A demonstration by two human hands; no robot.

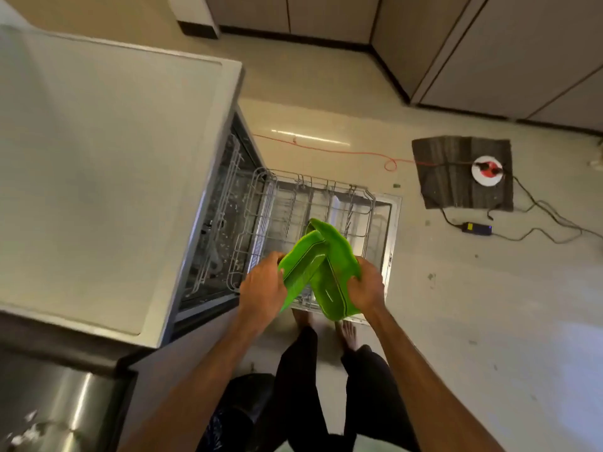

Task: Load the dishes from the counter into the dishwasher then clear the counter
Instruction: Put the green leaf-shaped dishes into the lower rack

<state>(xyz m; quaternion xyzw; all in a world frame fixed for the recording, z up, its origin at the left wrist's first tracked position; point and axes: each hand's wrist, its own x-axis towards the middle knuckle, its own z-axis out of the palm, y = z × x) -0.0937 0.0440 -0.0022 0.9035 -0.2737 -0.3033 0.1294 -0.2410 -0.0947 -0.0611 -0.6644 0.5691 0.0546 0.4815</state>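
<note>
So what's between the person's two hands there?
Only two green dishes, in the head view: the left hand grips the left plate, the right hand grips the right plate, overlapping above the dishwasher rack.

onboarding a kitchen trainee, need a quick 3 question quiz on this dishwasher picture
1. True or false: the right hand grips a green plate over the pulled-out lower dishwasher rack.
2. The left hand grips: A a glass; B a second green plate; C a pan.
3. Fill in: the orange cord on the floor runs to a dark ___.

Key: 1 true; 2 B; 3 mat.
</note>
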